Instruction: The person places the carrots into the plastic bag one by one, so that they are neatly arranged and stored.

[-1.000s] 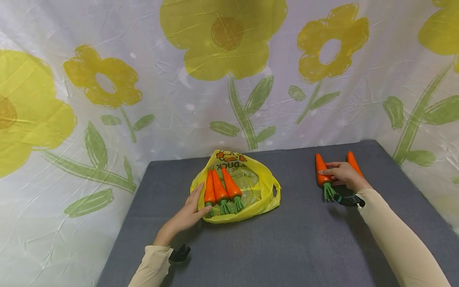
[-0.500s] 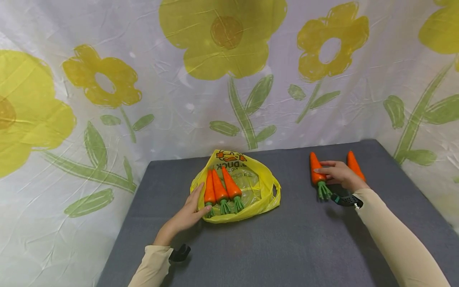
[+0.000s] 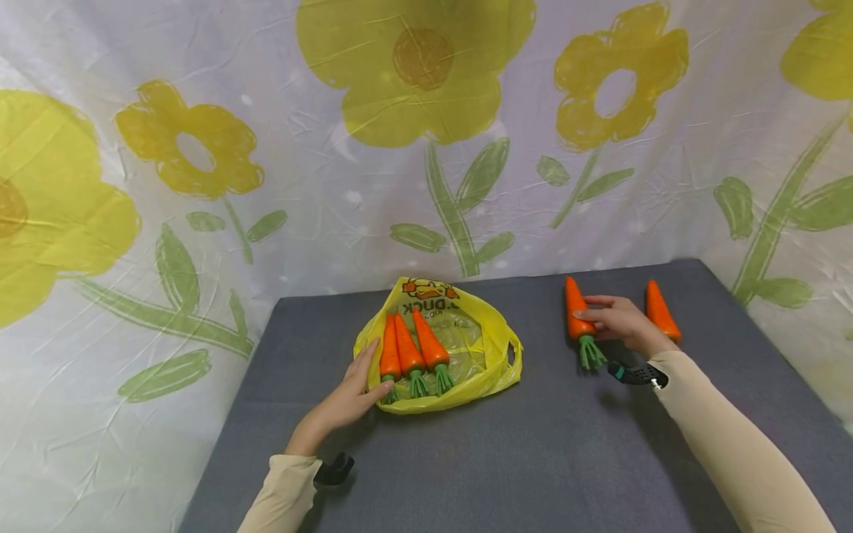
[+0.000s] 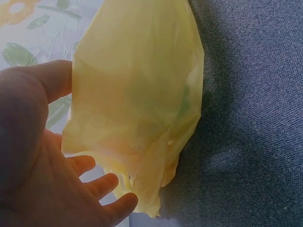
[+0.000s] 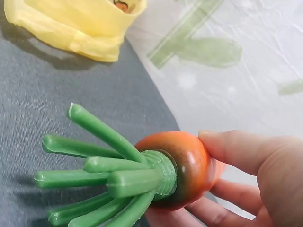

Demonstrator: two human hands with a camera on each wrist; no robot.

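My right hand (image 3: 620, 322) grips a toy carrot (image 3: 577, 311), its thumb and fingers about the thick end. In the right wrist view the carrot's green stalks (image 5: 128, 175) point away from the palm. At the left, my left hand (image 3: 349, 389) holds the near left rim of a yellow plastic bag (image 3: 496, 363). The left wrist view has the thumb (image 4: 59, 80) tucked behind the bag's edge, its tip hidden, and the other fingers loosely bent below. Inside the open bag lie three carrots (image 3: 429, 340) side by side, green ends toward me.
Another carrot (image 3: 660, 312) lies right of my right hand, its green end hidden behind the hand and wrist. The dark grey table (image 3: 493, 459) ends at a hanging cloth (image 3: 320, 244) with yellow flowers. A black band (image 3: 636, 372) circles my right wrist.
My right hand has moved left with the carrot in its grip, away from the other carrot, which now shows more. The left hand and the bag have stayed still.
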